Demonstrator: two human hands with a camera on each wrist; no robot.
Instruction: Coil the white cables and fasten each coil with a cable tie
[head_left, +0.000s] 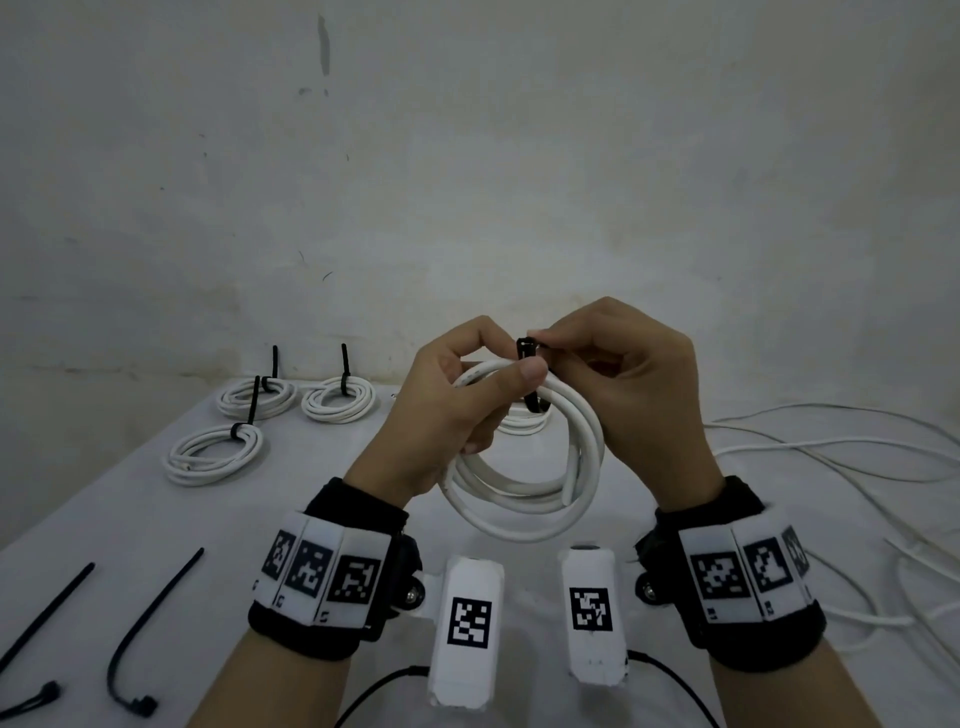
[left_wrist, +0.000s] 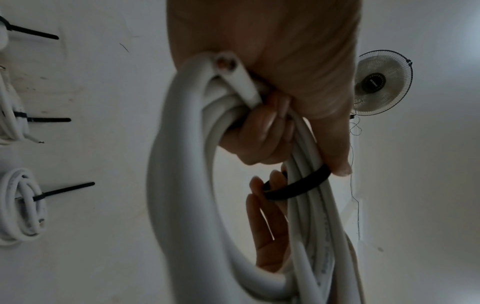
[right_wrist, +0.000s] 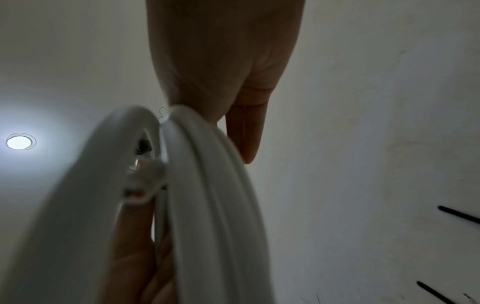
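I hold a white cable coil (head_left: 524, 493) in the air above the table. My left hand (head_left: 457, 405) grips the coil's top left, thumb pressed on the strands. A black cable tie (head_left: 529, 374) loops around the coil's top; my right hand (head_left: 618, 384) pinches its upper end. In the left wrist view the black tie (left_wrist: 296, 188) wraps the coil's strands (left_wrist: 182, 185) just below my left hand (left_wrist: 262, 142), with right-hand fingers (left_wrist: 267, 226) behind. The right wrist view shows the blurred coil (right_wrist: 207, 205) close up and my right hand (right_wrist: 228, 82) above it.
Three tied coils (head_left: 213, 452) (head_left: 257, 397) (head_left: 338, 397) lie at the table's back left, and another coil (head_left: 519, 421) sits behind my hands. Loose black ties (head_left: 150, 623) (head_left: 41, 623) lie at front left. Uncoiled white cables (head_left: 831, 457) sprawl on the right.
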